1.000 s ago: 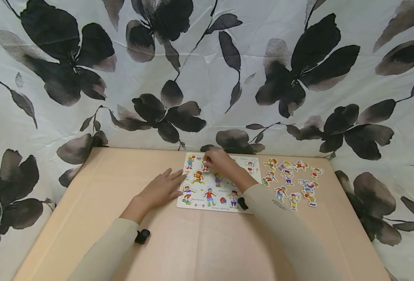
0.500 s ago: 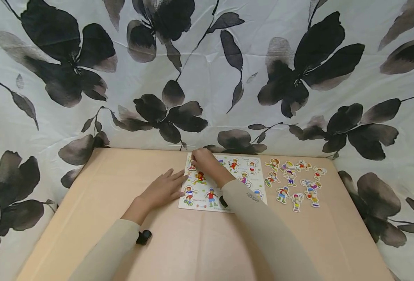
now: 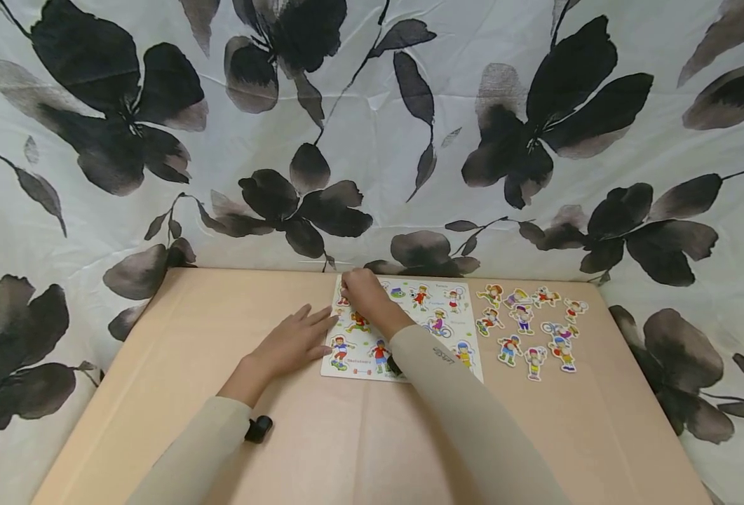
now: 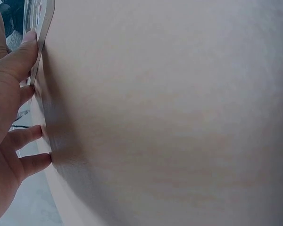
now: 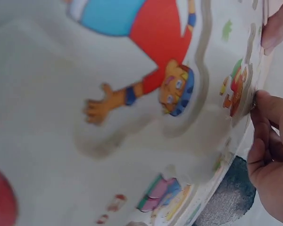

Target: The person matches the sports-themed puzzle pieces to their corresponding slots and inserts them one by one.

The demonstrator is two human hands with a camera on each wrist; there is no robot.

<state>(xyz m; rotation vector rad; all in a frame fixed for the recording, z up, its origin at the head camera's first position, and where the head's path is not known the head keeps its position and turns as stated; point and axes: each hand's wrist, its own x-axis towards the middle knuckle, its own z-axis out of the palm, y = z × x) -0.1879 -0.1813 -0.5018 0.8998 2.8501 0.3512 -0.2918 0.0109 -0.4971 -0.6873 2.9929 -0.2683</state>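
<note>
Right hand (image 3: 368, 292) has thumb and fingers curled together, their tips meeting at the surface of the white puzzle board (image 3: 362, 341); whether a piece sits between them cannot be told; the board lies flat beneath this grip, most of it stretching to the right and towards the person; below the grip, near the board's closer edge, is a figure in a red top (image 5: 160, 33); left of and nearer than the grip, the left hand (image 3: 292, 342) spreads its straight fingers, thumb at the board's left edge, other fingertips on the table (image 3: 321, 442); well to the grip's right, loose cut-out figures (image 3: 524, 320) lie clustered beside the board, some overlapping; beyond the grip hangs a floral cloth (image 3: 271, 196)
</note>
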